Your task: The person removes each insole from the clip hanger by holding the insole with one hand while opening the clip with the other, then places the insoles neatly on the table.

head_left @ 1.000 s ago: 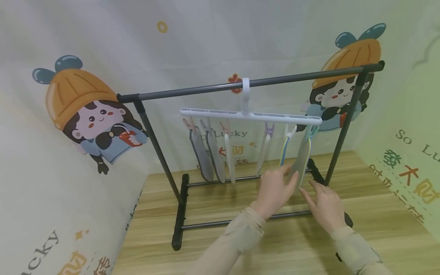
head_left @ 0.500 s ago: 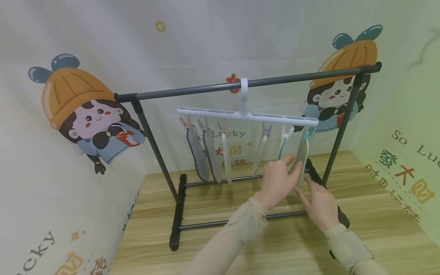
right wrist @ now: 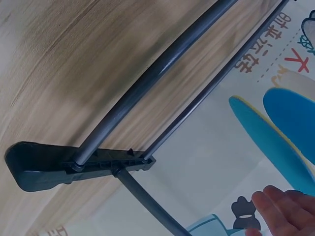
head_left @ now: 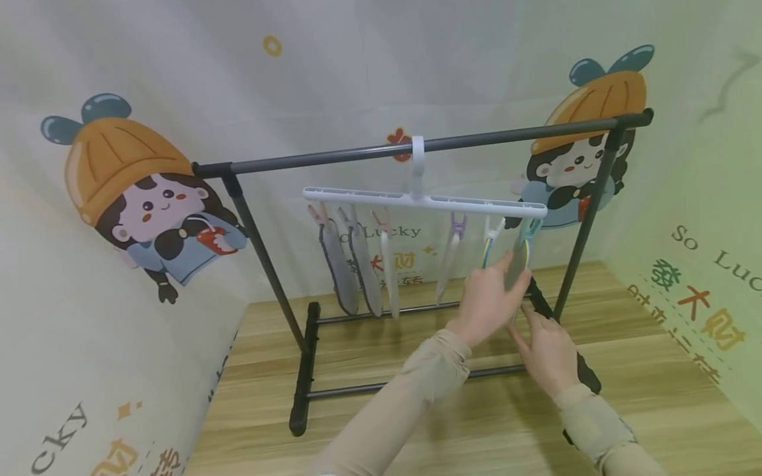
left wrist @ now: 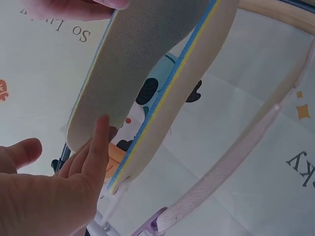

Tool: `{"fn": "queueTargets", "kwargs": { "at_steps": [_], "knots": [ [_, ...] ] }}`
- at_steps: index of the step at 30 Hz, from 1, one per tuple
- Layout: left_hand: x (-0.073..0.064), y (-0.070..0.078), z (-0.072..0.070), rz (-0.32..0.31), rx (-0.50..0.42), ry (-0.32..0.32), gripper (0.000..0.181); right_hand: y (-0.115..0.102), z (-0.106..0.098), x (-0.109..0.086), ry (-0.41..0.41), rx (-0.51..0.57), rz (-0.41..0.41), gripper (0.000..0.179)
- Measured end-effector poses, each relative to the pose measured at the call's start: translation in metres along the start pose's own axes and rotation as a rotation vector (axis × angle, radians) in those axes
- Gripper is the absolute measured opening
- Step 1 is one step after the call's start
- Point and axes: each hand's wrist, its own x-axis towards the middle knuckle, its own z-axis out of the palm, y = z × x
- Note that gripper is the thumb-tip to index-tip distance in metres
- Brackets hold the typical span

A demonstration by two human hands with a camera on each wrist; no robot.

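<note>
A grey insole [head_left: 518, 270] with a blue and yellow edge hangs from a teal clip [head_left: 532, 229] at the right end of a white clip hanger [head_left: 369, 198]. My left hand [head_left: 489, 301] lies against its upper part; the left wrist view shows straight fingers [left wrist: 98, 147] touching the insole, with the thumb apart. Low down by the insole's end is my right hand [head_left: 549, 350], thumb and fingers extended, fingertips right at its edge. Beside it hangs a matching insole [left wrist: 182, 83] from a white clip. In the right wrist view, blue insole faces [right wrist: 293, 120] show near my fingers.
The hanger hooks over the bar [head_left: 333, 157] of a black rack standing on a wooden table [head_left: 250, 390]. Left of the hands, several more insoles [head_left: 337, 268] hang from pink, grey and purple clips. A printed cloth [head_left: 333, 73] stands behind, and low crossbars [head_left: 351, 390] join the feet.
My left hand has shifted slightly up along the insole, covering more of it. The right hand stays near its lower end. The whole scene has drifted slightly left in view.
</note>
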Motion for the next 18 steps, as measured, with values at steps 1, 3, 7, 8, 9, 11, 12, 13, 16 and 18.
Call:
{"fn": "queueTargets", "kwargs": {
  "at_steps": [1, 3, 7, 8, 9, 11, 12, 13, 16, 18],
  "knots": [
    [0.002, 0.0, 0.001, -0.008, -0.011, -0.005, 0.054, 0.0, 0.0, 0.0, -0.002, -0.001, -0.001, 0.052],
    [0.005, 0.001, 0.002, -0.023, -0.03, -0.007, 0.054, 0.001, 0.0, 0.001, 0.002, -0.003, -0.006, 0.052],
    [0.009, 0.001, 0.005, -0.022, -0.043, 0.005, 0.053, 0.003, 0.001, 0.002, 0.041, -0.001, -0.032, 0.053],
    [0.01, 0.001, 0.005, -0.018, -0.045, 0.01, 0.053, 0.003, 0.001, 0.002, 0.046, 0.001, -0.033, 0.053],
    [0.011, 0.001, 0.006, -0.015, -0.039, 0.013, 0.053, 0.004, 0.001, 0.002, 0.049, 0.003, -0.034, 0.053],
    [0.014, 0.001, 0.006, -0.007, -0.037, 0.019, 0.053, 0.004, 0.002, 0.002, 0.049, 0.007, -0.031, 0.053],
    [0.015, 0.001, 0.006, -0.003, -0.032, 0.024, 0.053, 0.004, 0.002, 0.002, 0.045, 0.008, -0.029, 0.053],
    [0.016, 0.001, 0.007, 0.003, -0.023, 0.031, 0.052, 0.004, 0.002, 0.002, 0.043, 0.008, -0.027, 0.053],
    [0.021, 0.002, 0.008, 0.02, -0.018, 0.055, 0.052, 0.004, 0.003, 0.002, 0.043, 0.01, -0.022, 0.053],
    [0.024, 0.003, 0.01, 0.023, -0.01, 0.073, 0.051, 0.005, 0.003, 0.002, 0.05, 0.007, -0.023, 0.053]
  ]
}}
